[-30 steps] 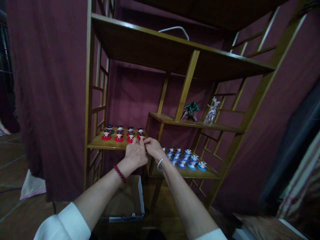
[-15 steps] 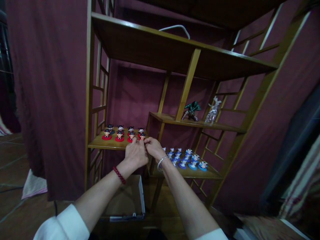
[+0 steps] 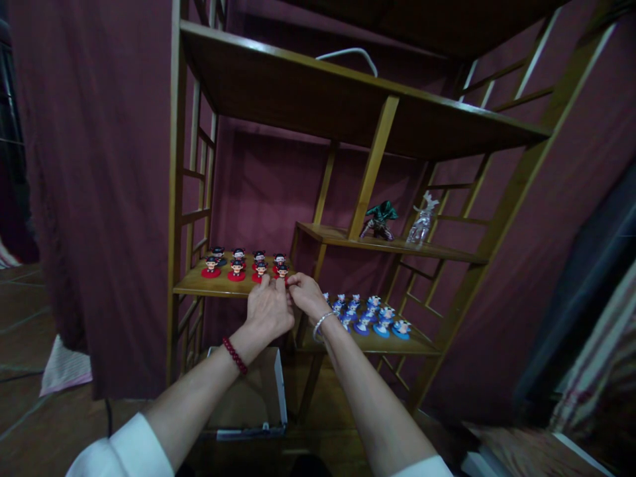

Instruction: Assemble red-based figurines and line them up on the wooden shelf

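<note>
Small black-haired figurines on red bases stand in two rows on the lower left shelf [image 3: 196, 286]. Both hands meet at the front row's right end, around a figurine [image 3: 282, 270] whose head shows above the fingers. My left hand [image 3: 269, 308], with a red bead bracelet, has its fingers closed at the front of this figurine's base. From the right, my right hand [image 3: 307, 295], wearing a silver bracelet, pinches at the base's edge. The fingers hide most of the base. Beside my left fingertips stands another front-row figurine [image 3: 260, 269], upright.
Blue-and-white figurines [image 3: 382, 321] fill part of the lower right shelf. Higher up stand a green-cloaked figure [image 3: 381, 217] and a plastic-wrapped item [image 3: 421, 222]. A wooden upright [image 3: 373, 169] divides the shelves. An open box [image 3: 281, 387] lies below my forearms.
The view has shifted very slightly. Both hands stay at the same figurine, and the figurines keep their places.
</note>
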`<move>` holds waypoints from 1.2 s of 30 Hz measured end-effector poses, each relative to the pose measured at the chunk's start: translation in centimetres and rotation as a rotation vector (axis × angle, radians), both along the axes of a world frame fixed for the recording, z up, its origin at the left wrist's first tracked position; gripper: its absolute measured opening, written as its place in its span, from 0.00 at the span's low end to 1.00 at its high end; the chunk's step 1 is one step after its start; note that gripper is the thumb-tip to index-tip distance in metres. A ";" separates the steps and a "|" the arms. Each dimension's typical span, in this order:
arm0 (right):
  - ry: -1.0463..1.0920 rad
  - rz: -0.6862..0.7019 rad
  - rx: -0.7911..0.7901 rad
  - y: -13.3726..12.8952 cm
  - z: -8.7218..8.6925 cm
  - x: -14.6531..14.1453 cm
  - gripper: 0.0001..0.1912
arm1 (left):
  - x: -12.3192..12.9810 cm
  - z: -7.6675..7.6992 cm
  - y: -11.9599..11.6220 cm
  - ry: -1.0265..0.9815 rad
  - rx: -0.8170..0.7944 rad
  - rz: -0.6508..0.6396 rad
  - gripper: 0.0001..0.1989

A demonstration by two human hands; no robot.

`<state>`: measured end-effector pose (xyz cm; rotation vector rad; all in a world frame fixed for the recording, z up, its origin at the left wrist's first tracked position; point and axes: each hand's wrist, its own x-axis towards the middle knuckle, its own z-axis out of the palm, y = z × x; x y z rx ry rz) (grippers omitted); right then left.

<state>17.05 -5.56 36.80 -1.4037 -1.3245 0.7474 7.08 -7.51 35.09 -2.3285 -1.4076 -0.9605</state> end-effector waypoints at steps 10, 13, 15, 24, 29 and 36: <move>-0.002 0.005 0.004 -0.3 0.0 -0.2 0.11 | 0.0 -0.3 -0.6 -0.025 0.009 0.019 0.14; 0.018 0.013 0.013 -0.3 -0.1 -0.2 0.11 | 0.0 -0.4 -0.7 -0.034 0.006 0.015 0.14; 0.024 0.013 0.022 -0.3 -0.2 -0.2 0.11 | -0.1 -0.5 -0.9 -0.034 -0.002 0.012 0.14; 0.024 0.036 0.168 -0.2 -2.4 0.5 0.11 | -0.7 -1.8 -1.9 -0.064 0.063 -0.013 0.15; -0.069 0.015 0.244 -0.9 -2.8 0.5 0.10 | -0.8 -2.8 -2.1 -0.051 0.091 -0.023 0.21; -0.148 -0.018 0.373 -2.8 -3.4 0.0 0.09 | -1.0 -3.9 -2.3 -0.042 0.116 -0.031 0.27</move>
